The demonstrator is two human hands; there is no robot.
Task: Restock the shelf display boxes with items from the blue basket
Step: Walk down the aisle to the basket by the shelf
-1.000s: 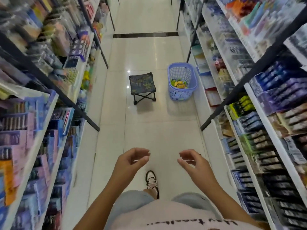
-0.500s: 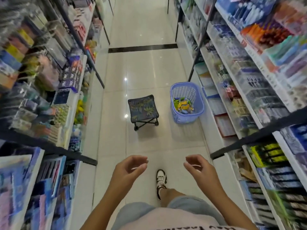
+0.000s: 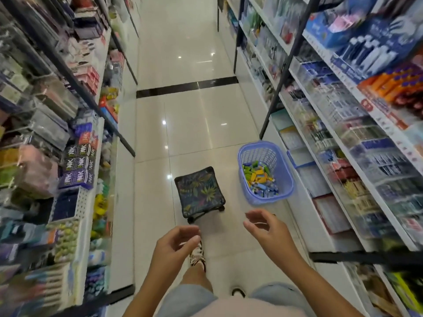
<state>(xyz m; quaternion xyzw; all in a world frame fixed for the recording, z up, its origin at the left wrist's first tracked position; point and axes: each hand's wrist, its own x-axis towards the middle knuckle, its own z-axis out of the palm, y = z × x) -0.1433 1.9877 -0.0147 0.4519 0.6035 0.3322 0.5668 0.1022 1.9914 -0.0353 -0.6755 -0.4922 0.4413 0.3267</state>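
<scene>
- I've got the blue latticed plastic basket (image 3: 285, 179) on the floor at the foot of the right-hand shelving (image 3: 343, 143), with small green, yellow and blue packets (image 3: 259, 177) heaped inside.
- Just left of it stands a leaf-print fabric folding stool (image 3: 198, 193).
- Nearer me, left hand (image 3: 174, 245) and right hand (image 3: 265, 229) hover, fingers loosely curled, holding nothing.
- Glossy cream floor tiles (image 3: 201, 124) run between the stocked aisles.

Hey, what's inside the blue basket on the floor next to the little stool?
The blue basket holds a loose pile of small green, yellow and blue packets at its bottom. Anything beneath the top layer is covered, and their print is too small to read.
</scene>
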